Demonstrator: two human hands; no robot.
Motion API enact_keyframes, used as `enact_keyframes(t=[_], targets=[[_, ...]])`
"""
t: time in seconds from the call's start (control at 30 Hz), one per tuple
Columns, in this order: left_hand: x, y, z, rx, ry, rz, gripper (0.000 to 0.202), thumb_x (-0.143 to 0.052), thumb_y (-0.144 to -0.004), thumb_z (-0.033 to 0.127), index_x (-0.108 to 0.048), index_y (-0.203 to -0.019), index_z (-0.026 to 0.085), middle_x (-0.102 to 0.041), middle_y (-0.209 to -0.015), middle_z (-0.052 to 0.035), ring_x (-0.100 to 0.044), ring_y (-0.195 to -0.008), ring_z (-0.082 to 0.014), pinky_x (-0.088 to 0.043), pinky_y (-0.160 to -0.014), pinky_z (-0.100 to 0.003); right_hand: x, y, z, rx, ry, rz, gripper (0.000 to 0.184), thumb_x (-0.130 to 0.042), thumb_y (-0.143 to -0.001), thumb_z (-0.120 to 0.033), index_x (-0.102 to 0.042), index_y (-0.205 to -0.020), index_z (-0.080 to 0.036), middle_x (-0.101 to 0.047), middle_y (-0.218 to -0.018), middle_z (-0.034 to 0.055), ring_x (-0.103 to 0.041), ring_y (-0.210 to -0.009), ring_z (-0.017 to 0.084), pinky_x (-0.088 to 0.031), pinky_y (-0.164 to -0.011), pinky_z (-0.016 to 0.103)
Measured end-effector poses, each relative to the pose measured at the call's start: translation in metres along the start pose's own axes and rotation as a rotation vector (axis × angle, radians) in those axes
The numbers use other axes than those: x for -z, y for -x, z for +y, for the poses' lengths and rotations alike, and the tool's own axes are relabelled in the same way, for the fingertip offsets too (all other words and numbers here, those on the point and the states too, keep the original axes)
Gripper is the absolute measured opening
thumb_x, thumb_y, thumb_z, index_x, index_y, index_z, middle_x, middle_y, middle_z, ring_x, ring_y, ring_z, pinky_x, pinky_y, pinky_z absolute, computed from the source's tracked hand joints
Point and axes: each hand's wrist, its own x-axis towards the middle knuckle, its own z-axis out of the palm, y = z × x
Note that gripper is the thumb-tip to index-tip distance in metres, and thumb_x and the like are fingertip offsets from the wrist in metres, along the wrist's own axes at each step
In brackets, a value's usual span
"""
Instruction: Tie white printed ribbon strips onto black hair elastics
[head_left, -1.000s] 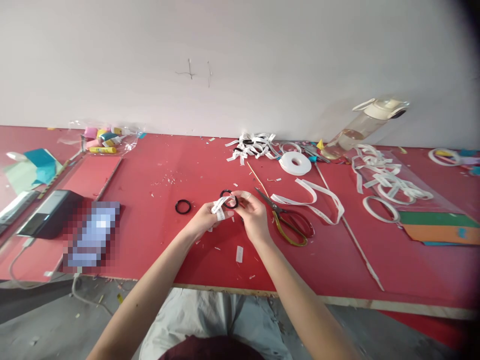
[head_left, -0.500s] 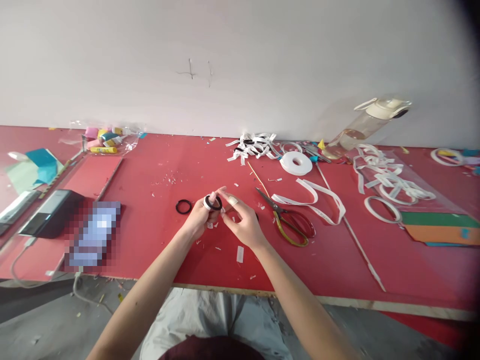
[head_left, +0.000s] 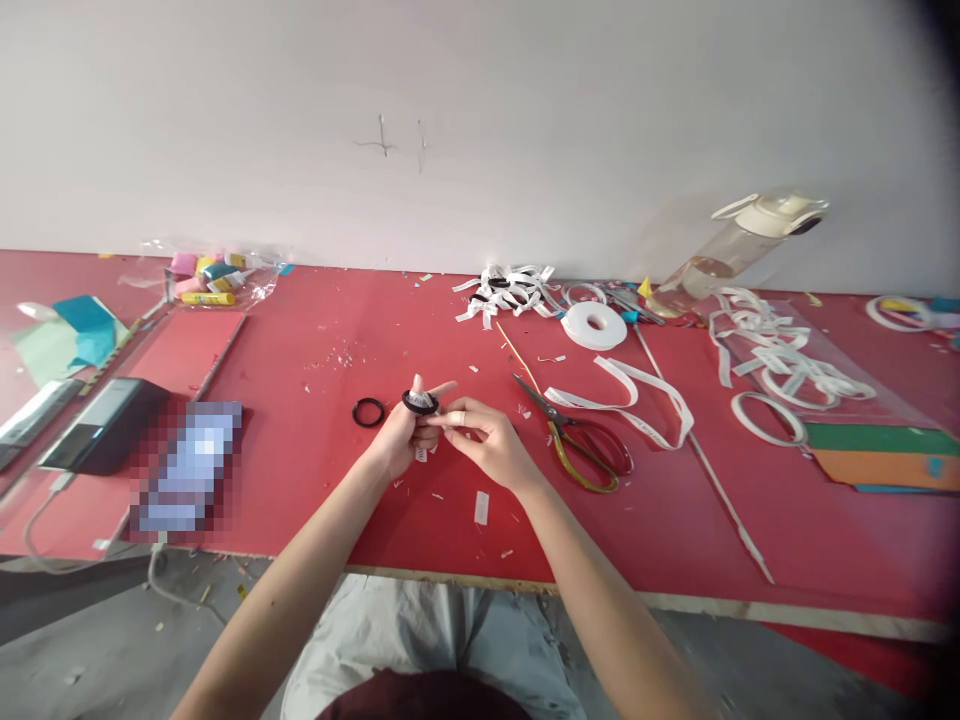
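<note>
A black hair tie (head_left: 409, 404) with a white printed ribbon (head_left: 421, 398) around it sits at the raised thumb of my left hand (head_left: 394, 440), whose fingers are closed on it. Close by on the right, my right hand (head_left: 486, 442) has its fingertips pinched together at what looks like an end of that ribbon; the fingers partly hide it. A second black hair tie (head_left: 357, 412) lies flat on the red table (head_left: 300, 480), left of my hands. To the right of them rest scissors (head_left: 570, 440) with partly spread blades, beside a loose length of printed white ribbon (head_left: 660, 388).
A white ribbon roll (head_left: 577, 325) lies behind, near a pile of ribbon-tied hair ties (head_left: 506, 295). A clear bottle (head_left: 739, 250) leans against the wall. Phone (head_left: 191, 465) and black box (head_left: 112, 425) are at left. Several ribbon scraps lie near the table's front edge.
The hair tie has tipped flatter at my left thumb, and more printed ribbon shows across it. My right fingers have drawn down and together, away from the ring's top.
</note>
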Motion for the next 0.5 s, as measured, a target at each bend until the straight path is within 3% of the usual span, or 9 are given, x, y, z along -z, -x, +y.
enact_keyframes(t=[0.1,0.2,0.33,0.5], targets=[[0.0005,-0.0015,-0.0023,0.01,-0.027,-0.009,0.061,-0.06,-0.085,0.065,-0.063,-0.114,0.012,-0.018,-0.056,0.0115,-0.008,-0.044,-0.0038,-0.01,-0.041,-0.017,-0.0003,0.0007,-0.0003,-0.05,-0.095,0.001,0.044,-0.061,-0.088,-0.022,-0.064,-0.131,-0.029,-0.063,-0.096,0.0028,-0.06,-0.087,0.014,-0.053,-0.081,0.028],[0.001,-0.0014,-0.0029,0.017,-0.057,-0.028,0.058,-0.062,-0.081,0.069,-0.062,-0.1,0.014,-0.018,-0.056,0.0117,-0.007,-0.045,-0.0033,-0.009,-0.041,-0.016,-0.0008,0.0006,-0.0001,-0.096,-0.201,0.02,0.057,-0.064,-0.086,-0.024,-0.054,-0.141,-0.031,-0.062,-0.091,0.0005,-0.059,-0.083,0.013,-0.054,-0.083,0.029],[0.0015,0.0013,-0.0021,0.016,-0.105,-0.128,0.054,-0.063,-0.08,0.069,-0.053,-0.078,0.016,-0.019,-0.058,0.0109,-0.011,-0.045,-0.0026,-0.01,-0.041,-0.015,0.0001,-0.0007,-0.0014,-0.104,-0.309,0.073,0.053,-0.07,-0.083,-0.027,-0.06,-0.134,-0.03,-0.066,-0.094,0.0007,-0.063,-0.09,0.014,-0.055,-0.09,0.032],[0.0018,0.0013,-0.0014,0.044,-0.074,-0.178,0.057,-0.055,-0.084,0.072,-0.048,-0.072,0.017,-0.021,-0.056,0.0102,-0.01,-0.044,-0.0036,-0.012,-0.039,-0.016,0.0004,-0.0021,-0.0035,-0.084,-0.333,0.12,0.024,-0.074,-0.082,-0.035,-0.071,-0.103,-0.023,-0.07,-0.104,0.004,-0.066,-0.097,0.017,-0.055,-0.094,0.034]])
